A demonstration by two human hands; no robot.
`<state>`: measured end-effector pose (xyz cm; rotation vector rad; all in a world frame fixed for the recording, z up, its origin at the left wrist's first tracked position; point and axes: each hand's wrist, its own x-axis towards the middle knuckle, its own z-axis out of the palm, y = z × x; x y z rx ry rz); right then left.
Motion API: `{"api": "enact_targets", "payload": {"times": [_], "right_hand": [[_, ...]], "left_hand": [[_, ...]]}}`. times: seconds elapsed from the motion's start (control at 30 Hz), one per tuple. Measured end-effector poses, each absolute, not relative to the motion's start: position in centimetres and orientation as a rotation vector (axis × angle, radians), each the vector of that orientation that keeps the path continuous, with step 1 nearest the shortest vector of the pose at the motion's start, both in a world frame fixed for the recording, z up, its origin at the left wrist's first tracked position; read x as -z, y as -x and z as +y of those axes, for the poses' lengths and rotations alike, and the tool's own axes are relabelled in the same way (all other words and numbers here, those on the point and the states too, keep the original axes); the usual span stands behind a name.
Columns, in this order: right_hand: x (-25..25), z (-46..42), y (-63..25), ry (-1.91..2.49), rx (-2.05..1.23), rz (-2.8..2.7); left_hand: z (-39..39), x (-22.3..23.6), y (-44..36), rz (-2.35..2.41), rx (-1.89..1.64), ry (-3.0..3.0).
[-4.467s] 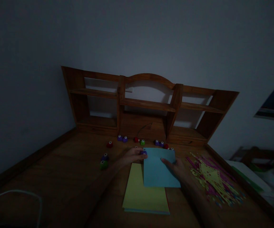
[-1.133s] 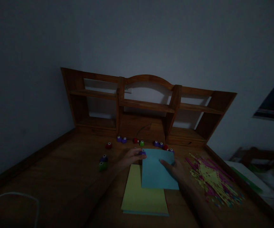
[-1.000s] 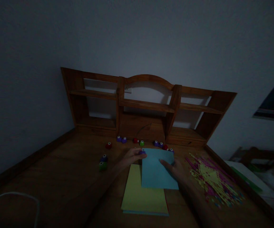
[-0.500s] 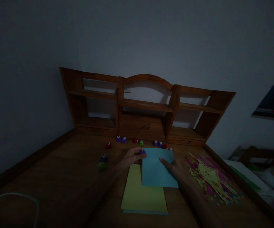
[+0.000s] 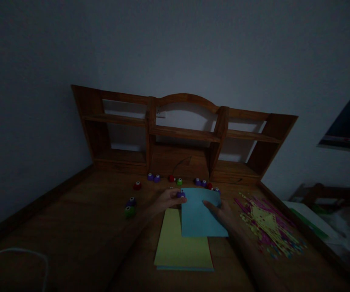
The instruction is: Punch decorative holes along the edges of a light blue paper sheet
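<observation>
A blue sheet of paper (image 5: pixel 201 215) lies tilted over a stack with a yellow sheet (image 5: pixel 181 247) on top, on a wooden desk (image 5: pixel 80 227). My left hand (image 5: pixel 167 199) is closed round a small purple punch (image 5: pixel 180 194) set at the blue sheet's upper left corner. My right hand (image 5: pixel 222 211) grips the blue sheet at its right edge, thumb lying on top. The room is very dark.
Several small punches in purple, red and green (image 5: pixel 131 206) are scattered behind and left of the hands. A heap of paper cut-outs in pink and yellow (image 5: pixel 267 225) lies at the right. A wooden shelf unit (image 5: pixel 184 136) stands at the back. A white cable (image 5: pixel 20 255) loops at the front left.
The hands, the punch and the blue sheet keep the same hold and place. Only the camera has drifted a little.
</observation>
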<state>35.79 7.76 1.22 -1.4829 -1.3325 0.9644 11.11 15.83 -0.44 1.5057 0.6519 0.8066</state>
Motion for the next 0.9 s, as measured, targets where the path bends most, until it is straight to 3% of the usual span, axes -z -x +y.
{"api": "enact_targets", "payload": {"times": [0.9], "right_hand": [[-0.9,8.0,-35.9,1.567,-0.945,-1.3]], "left_hand": [[15.3,-0.1,-10.8,0.564,-0.731,-1.511]]}}
